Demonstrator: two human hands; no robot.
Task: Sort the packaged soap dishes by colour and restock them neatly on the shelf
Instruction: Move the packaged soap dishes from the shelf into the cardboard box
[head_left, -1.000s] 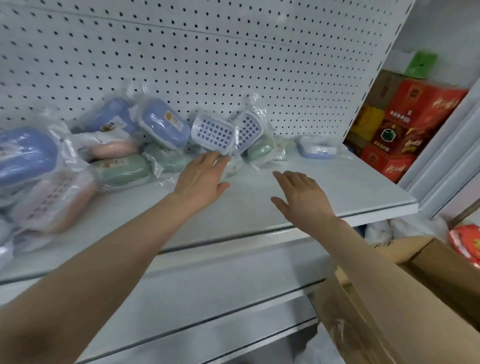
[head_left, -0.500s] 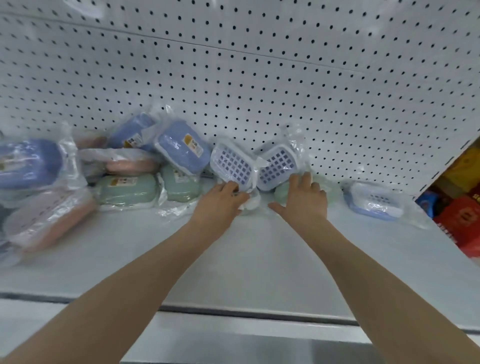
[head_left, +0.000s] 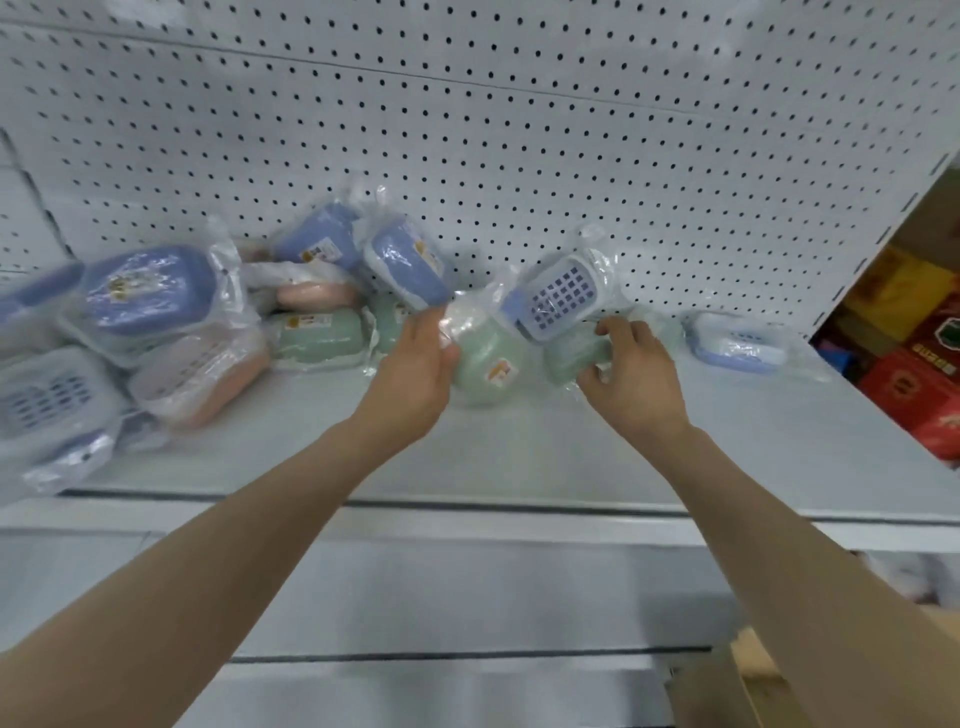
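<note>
At centre frame, gripped in the left hand, fingers curled round its slick wrapper: a green soap dish, whether lifted clear or resting on the shelf hard to tell. Just right of it, pinched in the right hand between thumb and curled fingers: a second green dish, low against the shelf. Leaning on top of that second one, tipped back toward the pegboard: a blue dish with a grid insert. Likely to topple or slide forward on a quick pull of the green one beneath; safer eased out slowly, or with the blue steadied first. Loose, glossy bags all round, so easy to catch only film and lose the dish inside. At left of frame, a heaped pile of blue, pink and green packs, mixed and leaning on each other, a few apparently close to the front edge at lower left; apt to shift or spill with any nudge during slotting of greens beside the green pack lying at its right side. At right of frame, alone and well apart from both hands, another blue dish; easy to overlook when grouping blues. Sorting judged barely begun, colours jumbled.
</note>
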